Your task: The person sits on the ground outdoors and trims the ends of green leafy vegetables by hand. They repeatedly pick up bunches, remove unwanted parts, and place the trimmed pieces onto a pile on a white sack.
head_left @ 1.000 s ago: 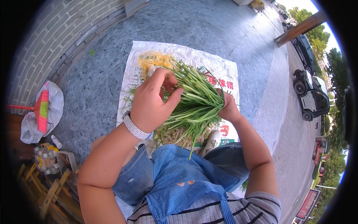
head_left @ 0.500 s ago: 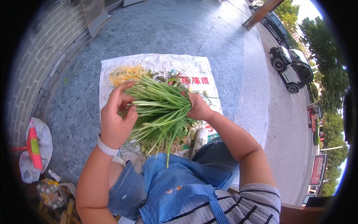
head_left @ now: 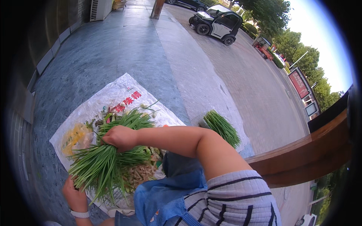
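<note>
My right hand (head_left: 120,138) is closed around a thick bunch of green chives (head_left: 98,162). The long leaves fan out from that fist toward the lower left. Down by the leaf tips is my left hand (head_left: 75,196), with a pale band on its wrist. Leaves cover most of its fingers, so its grip does not show. Beneath lies a white printed sack (head_left: 113,90), spread flat, with a pile of pale trimmings (head_left: 141,173) and more greens on it.
A second bunch of chives (head_left: 222,128) lies to the right on the paving. Yellow mesh netting (head_left: 77,137) is on the sack's left side. A curved brown wooden piece (head_left: 301,154) stands at right. Farther off are a small parked vehicle (head_left: 218,24) and a post (head_left: 157,9).
The view has swung to the right, bringing the second bunch into sight. My right hand has crossed leftward with the chives. My left hand has dropped to the leaf tips.
</note>
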A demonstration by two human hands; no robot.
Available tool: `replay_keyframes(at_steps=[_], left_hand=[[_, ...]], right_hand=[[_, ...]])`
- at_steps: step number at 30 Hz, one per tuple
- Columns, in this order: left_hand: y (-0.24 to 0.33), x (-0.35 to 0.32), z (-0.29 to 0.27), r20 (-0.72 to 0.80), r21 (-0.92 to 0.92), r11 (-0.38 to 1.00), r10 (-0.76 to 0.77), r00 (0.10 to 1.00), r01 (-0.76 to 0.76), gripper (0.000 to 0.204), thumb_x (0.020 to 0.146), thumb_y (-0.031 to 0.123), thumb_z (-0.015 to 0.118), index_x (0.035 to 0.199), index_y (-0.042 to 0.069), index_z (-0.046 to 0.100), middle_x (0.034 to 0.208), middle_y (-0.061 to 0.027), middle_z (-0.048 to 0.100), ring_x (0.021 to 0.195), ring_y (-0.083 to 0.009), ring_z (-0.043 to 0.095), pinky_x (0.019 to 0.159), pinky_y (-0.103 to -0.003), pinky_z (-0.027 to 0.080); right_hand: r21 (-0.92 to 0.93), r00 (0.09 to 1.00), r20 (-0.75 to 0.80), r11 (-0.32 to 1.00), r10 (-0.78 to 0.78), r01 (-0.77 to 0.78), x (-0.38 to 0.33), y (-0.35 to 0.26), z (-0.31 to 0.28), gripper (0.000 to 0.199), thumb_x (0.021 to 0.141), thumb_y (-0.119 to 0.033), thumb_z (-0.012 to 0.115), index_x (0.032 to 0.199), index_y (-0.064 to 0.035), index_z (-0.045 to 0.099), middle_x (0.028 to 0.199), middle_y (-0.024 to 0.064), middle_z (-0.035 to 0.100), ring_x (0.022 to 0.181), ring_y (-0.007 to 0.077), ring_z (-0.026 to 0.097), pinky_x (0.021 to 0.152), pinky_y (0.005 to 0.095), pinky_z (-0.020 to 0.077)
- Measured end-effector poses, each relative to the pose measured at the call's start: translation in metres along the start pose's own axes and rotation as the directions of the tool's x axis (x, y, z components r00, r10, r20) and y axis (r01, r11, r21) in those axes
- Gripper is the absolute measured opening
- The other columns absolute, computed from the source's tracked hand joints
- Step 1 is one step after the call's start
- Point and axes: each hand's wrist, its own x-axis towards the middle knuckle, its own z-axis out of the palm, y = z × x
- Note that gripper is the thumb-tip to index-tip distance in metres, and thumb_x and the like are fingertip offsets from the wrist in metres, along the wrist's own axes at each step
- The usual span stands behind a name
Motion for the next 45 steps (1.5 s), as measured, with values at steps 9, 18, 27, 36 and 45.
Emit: replay_keyframes(at_steps=[9, 18, 27, 36, 45], left_hand=[[-0.002, -0.003, -0.005, 0.021, 0.158, 0.982, 0.103, 0.994, -0.105, 0.024, 0.080, 0.001, 0.055, 0.103, -0.005, 0.058, 0.095, -0.0227, 0.063, 0.087, -0.0428, 0.060, 0.074, -0.044, 0.048], [0.022, -0.011, -0.014, -0.089, 0.251, 0.951, 0.208, 0.974, -0.180, 0.011, 0.080, 0.010, 0.060, 0.088, 0.009, 0.052, 0.083, -0.0085, 0.054, 0.066, -0.0325, 0.059, 0.054, -0.042, 0.048], [0.015, -0.015, -0.028, -0.382, 0.098, 0.985, 0.170, 0.908, -0.143, 0.010, 0.086, 0.010, 0.057, 0.081, 0.004, 0.051, 0.068, -0.0110, 0.052, 0.055, -0.0309, 0.053, 0.049, -0.037, 0.042], [0.026, -0.017, -0.020, -0.321, -0.057, 0.989, 0.110, 0.941, -0.135, 0.022, 0.091, 0.024, 0.065, 0.093, 0.003, 0.061, 0.076, -0.0078, 0.062, 0.060, -0.0155, 0.059, 0.053, -0.029, 0.045], [0.026, -0.014, -0.009, -0.202, 0.101, 0.984, 0.162, 0.966, -0.144, 0.017, 0.088, 0.019, 0.066, 0.092, 0.003, 0.059, 0.077, -0.0120, 0.060, 0.066, -0.0321, 0.059, 0.057, -0.038, 0.047]], right_hand=[[-0.066, 1.000, 0.025, 0.998, -0.010, 0.012, 0.009, 0.002, -0.012, 0.033, 0.062, -0.014, 0.073, 0.083, -0.0056, 0.048, 0.079, 0.0143, 0.059, 0.080, 0.0387, 0.060, 0.069, 0.0475, 0.0484], [-0.095, 0.999, -0.048, 0.995, -0.012, 0.007, 0.017, -0.026, -0.029, 0.038, 0.066, -0.009, 0.075, 0.099, -0.0061, 0.056, 0.083, 0.0136, 0.062, 0.081, 0.0353, 0.061, 0.071, 0.0424, 0.0486], [-0.197, 0.993, -0.092, 0.979, -0.079, 0.060, 0.015, -0.020, -0.034, 0.034, 0.067, -0.008, 0.072, 0.098, -0.0058, 0.059, 0.085, 0.0126, 0.061, 0.081, 0.0341, 0.061, 0.074, 0.0406, 0.0475], [-0.271, 0.989, -0.099, 0.959, -0.113, 0.082, 0.020, -0.027, -0.033, 0.034, 0.068, -0.009, 0.072, 0.099, -0.0060, 0.059, 0.081, 0.0107, 0.059, 0.077, 0.0327, 0.059, 0.070, 0.0410, 0.0462], [-0.309, 0.981, -0.104, 0.943, -0.163, 0.124, 0.024, -0.037, -0.034, 0.031, 0.069, -0.011, 0.071, 0.097, -0.0068, 0.060, 0.077, 0.0082, 0.057, 0.075, 0.0291, 0.059, 0.067, 0.0400, 0.0458]])
